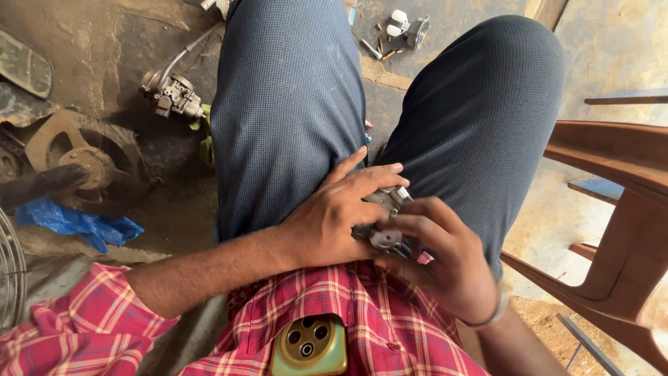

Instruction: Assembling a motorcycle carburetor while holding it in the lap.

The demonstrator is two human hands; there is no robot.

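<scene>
— Where's the small metal part [385,221]?
— In the lap, left hand [334,219] and right hand [442,261] fingers closed round it, mid-handling.
— And the rest?
— A carburettor [172,94] and loose bits [400,31] lie untouched on the floor [111,49].

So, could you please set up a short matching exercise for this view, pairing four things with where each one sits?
Things:
1. small metal part
2. carburetor with hose
3. blue plastic bag
4. green phone

Places:
A. on the ground at the left, below the wheel
B. in the red checked shirt's pocket
C. between the left hand and the right hand, on the lap
D. on the ground beside the left knee

Pairs: 1-C, 2-D, 3-A, 4-B
</scene>
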